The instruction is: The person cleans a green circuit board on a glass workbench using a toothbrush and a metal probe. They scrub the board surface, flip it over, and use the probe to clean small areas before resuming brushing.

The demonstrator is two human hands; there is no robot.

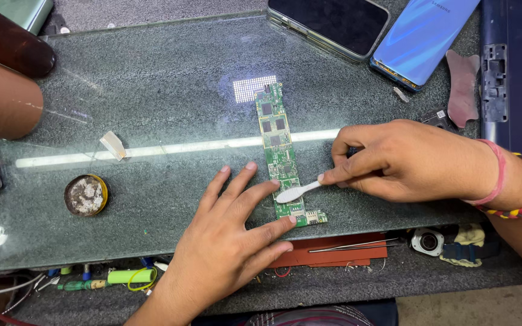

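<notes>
On glass worktop (pixel 152 90): green circuit board (pixel 280 156) (long, narrow), left hand (pixel 231 232) fingers spread, pinning lower end; right hand (pixel 394 160) pinching white brush (pixel 297 192); advise light strokes, board held flat

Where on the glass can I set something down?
Bare glass lies between the small round tin and the long green circuit board. Crowded: both hands at the board's lower end, two phones at the top right.

1. A scratched glass surface (pixel 152 84) carries everything.
2. On it lie a long green circuit board (pixel 279 151), a small round tin (pixel 86 195) and a scrap of tape (pixel 113 145).
3. Far edge – two phones (pixel 333 24), lying flat.
</notes>
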